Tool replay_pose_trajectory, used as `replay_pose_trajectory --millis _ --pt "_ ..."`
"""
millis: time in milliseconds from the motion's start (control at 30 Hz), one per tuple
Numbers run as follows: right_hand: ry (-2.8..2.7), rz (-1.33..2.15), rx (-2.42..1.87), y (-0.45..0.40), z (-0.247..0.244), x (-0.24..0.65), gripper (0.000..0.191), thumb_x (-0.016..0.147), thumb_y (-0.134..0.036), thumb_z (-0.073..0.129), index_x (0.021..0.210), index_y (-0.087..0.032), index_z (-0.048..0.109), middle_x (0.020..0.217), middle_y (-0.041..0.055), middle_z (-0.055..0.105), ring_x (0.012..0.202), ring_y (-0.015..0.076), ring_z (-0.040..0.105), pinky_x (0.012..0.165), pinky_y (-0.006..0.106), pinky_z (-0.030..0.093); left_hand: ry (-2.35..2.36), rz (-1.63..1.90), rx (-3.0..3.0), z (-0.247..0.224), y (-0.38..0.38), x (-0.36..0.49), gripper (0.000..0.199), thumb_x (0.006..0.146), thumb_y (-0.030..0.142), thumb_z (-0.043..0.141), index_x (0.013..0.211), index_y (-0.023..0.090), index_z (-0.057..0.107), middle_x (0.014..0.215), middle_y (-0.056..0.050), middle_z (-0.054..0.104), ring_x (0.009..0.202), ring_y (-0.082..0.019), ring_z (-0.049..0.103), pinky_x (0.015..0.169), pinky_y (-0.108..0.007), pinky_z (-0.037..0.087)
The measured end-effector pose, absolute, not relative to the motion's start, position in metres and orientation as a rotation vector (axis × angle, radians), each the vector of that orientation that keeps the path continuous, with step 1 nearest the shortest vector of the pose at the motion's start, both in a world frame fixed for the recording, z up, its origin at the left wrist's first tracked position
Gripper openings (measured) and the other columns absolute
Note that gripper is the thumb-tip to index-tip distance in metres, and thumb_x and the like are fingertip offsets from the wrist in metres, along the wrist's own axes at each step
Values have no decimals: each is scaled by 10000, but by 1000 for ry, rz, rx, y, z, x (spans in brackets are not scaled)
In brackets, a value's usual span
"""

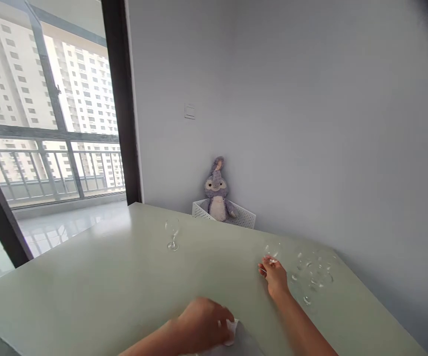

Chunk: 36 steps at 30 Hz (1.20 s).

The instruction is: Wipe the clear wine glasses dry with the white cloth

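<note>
My right hand is closed around the lower part of a clear stemmed glass toward the right of the table. Near the front edge, my left hand, slightly blurred, pinches a whitish cloth, part of which runs out of the picture at the bottom. Another clear stemmed glass stands upright by itself, left of centre. Several more clear glasses are grouped to the right of my right hand; their outlines overlap.
Behind the far edge of the pale green table, a purple plush toy sits in a white perforated basket. Grey walls meet behind it. A large window is at the left.
</note>
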State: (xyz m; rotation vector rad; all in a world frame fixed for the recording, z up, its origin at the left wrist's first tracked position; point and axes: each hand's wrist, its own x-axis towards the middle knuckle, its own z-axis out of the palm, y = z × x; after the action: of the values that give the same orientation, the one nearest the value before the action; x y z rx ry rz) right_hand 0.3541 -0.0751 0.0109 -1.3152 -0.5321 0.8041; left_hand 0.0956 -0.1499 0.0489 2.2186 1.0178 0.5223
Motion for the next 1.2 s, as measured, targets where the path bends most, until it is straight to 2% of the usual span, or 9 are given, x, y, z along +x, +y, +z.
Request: replay_pose_trajectory --millis 100,200,367,500,600,700,867,1033,1200 --pt "-601 878 -1304 -66 5 326 447 462 -412 672 816 -183 527 608 -42 525 549 131 565 503 244 480 1224 636 2155 53 -118 90 207 747 287 477 874 260 637 780 16 665 650 -127 575 609 -218 408" --pt "-689 960 -1282 -60 6 286 402 499 -402 661 811 -174 550 631 -15 561 567 145 578 513 257 487 1465 838 1961 51 -86 90 237 722 199 468 922 226 592 915 6 641 682 -106 557 663 -215 402" --pt "-851 1099 -1236 -51 15 220 317 571 -369 619 808 -161 589 682 18 603 588 164 596 527 271 478 1575 856 1683 29 -58 95 413 714 222 502 1127 200 484 1171 -40 533 764 -105 557 699 -213 400" --pt "-978 1163 -1203 -45 25 190 284 555 -300 625 798 -153 618 744 38 643 672 181 606 602 270 474 1644 945 1592 16 -48 94 460 723 185 479 1182 180 454 1212 -77 506 862 -134 561 744 -221 387" --pt "-1019 1154 -1235 -51 34 188 335 541 -249 618 861 -152 615 945 74 636 773 193 602 617 260 465 1654 1070 1604 9 -40 89 442 701 182 501 1143 166 488 1143 -85 552 974 -175 533 790 -242 374" --pt "-1067 1167 -1313 -74 43 205 384 577 -259 571 945 -151 597 1054 103 591 709 177 606 566 268 455 1650 1121 1586 7 -31 83 405 697 231 525 1097 170 516 996 -61 608 858 -178 567 725 -258 394" --pt "-1104 1151 -1341 -139 40 276 315 568 -297 565 841 -155 628 910 88 617 597 153 579 487 256 430 1668 1124 1560 11 -18 74 300 752 260 476 1036 187 539 889 -33 616 677 -147 561 619 -245 378" --pt "-882 936 -1457 -205 29 368 270 581 -354 596 770 -166 632 799 58 621 551 154 549 485 275 438 1705 1047 1612 15 -5 70 362 784 317 445 1123 198 483 968 -51 614 725 -173 568 643 -270 370" --pt "-542 579 -1590 -222 29 430 330 595 -280 598 912 -189 598 952 50 606 626 153 571 598 289 474 1777 934 1635 19 10 73 512 768 379 477 1248 234 371 1028 -50 613 891 -216 555 738 -313 374"
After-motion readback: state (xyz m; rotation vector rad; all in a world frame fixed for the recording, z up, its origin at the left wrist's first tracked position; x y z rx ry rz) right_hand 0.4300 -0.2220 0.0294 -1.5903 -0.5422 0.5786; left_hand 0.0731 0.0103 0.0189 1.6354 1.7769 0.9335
